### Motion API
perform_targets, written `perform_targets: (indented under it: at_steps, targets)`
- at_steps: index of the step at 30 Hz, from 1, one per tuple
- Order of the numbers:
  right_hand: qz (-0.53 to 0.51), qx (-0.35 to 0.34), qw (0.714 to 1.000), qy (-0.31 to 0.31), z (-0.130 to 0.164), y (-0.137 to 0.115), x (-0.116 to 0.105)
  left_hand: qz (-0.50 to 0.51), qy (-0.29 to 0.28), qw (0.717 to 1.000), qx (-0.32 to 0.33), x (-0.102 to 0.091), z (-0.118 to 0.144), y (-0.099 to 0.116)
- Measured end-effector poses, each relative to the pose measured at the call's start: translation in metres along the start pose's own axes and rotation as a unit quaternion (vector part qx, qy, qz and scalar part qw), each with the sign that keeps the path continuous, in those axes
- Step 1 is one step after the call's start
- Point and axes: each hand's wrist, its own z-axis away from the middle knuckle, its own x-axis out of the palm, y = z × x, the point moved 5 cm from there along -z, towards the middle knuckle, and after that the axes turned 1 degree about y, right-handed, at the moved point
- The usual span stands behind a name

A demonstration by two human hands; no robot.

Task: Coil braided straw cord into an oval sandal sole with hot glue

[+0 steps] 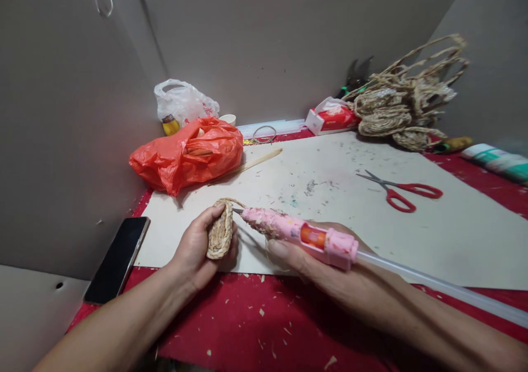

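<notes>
Pink glue gun (284, 225) beside straw coil (220, 236)
Left hand (200, 241) pinching the coil, right hand (317, 273) gripping the gun, nozzle (238, 211) maybe touching.

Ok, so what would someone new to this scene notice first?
Probably the pink glue gun in the right hand, near the centre, its tip beside the coiled straw piece in the left hand. Next, the bright orange-red bag at the back left, then the red-handled scissors on the white sheet's right side.
</notes>
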Motion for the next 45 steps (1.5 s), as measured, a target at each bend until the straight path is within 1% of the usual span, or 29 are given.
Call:
perform_targets:
  at_steps: [8, 13, 16, 23, 26, 31, 35, 39, 45]
  targets:
    - [-0.016, -0.002, 1.000, -0.002, 0.0007, 0.0046, 0.0033, 0.005, -0.023, 1.000, 0.006, 0.0001, -0.0016, 0.0000]
    - [-0.023, 0.011, 1.000, 0.004, 0.0011, 0.0068, 0.0054, 0.005, -0.022, 1.000, 0.006, -0.0008, -0.0022, -0.0001]
    - [-0.017, 0.011, 1.000, 0.000, 0.0015, 0.0066, 0.0054, 0.008, -0.032, 0.999, 0.005, -0.0005, -0.0028, -0.0003]
    - [0.010, 0.005, 1.000, -0.029, 0.0036, 0.0036, 0.0051, 0.001, -0.014, 1.000, 0.018, -0.0033, -0.0046, 0.0003]
    - [0.009, -0.003, 1.000, -0.022, 0.0038, 0.0034, 0.0059, -0.003, -0.008, 1.000, 0.022, -0.0039, -0.0050, 0.0007]
    - [0.010, 0.004, 1.000, -0.022, 0.0044, 0.0050, 0.0079, -0.006, -0.014, 1.000, 0.018, -0.0033, -0.0052, 0.0007]
    - [0.014, -0.005, 1.000, -0.013, 0.0052, 0.0044, 0.0070, -0.014, -0.004, 1.000, 0.017, -0.0038, -0.0046, 0.0009]
    - [0.035, -0.014, 0.999, -0.015, 0.0053, 0.0028, 0.0063, -0.019, 0.006, 1.000, 0.016, -0.0043, -0.0037, 0.0009]
    - [0.070, -0.027, 0.997, -0.029, 0.0055, 0.0003, 0.0063, -0.023, -0.005, 0.999, 0.026, -0.0030, -0.0046, 0.0016]
